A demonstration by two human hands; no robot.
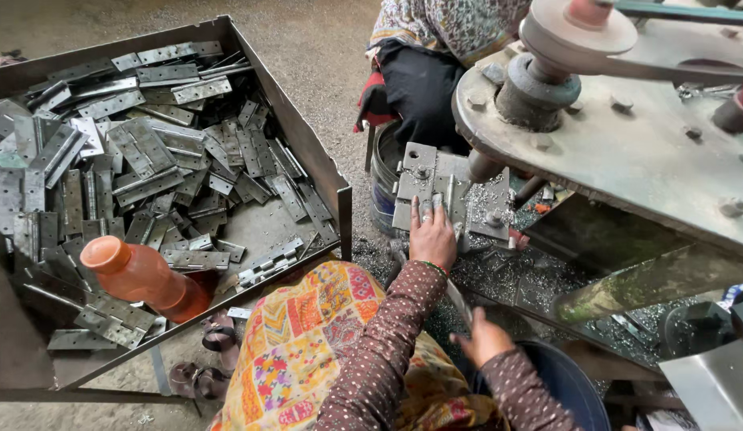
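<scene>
Steel hinge plate [439, 191] lies flat on the machine's work block, directly beyond the left hand [432, 235], its long axis running left to right across the block. That hand rests palm down with fingers spread on the plate's near edge, pressing rather than clenching. The right hand [485, 339] sits nearer, low and to the right, closed around a thin metal lever [457, 299] that slants up towards the block; the left hand is plainly the closer to the plate. Metal swarf [507, 275] litters the bench to the right. Far left, a rusted tray [307, 144] holds loose hinges [140, 152] and an orange bottle [144, 278].
</scene>
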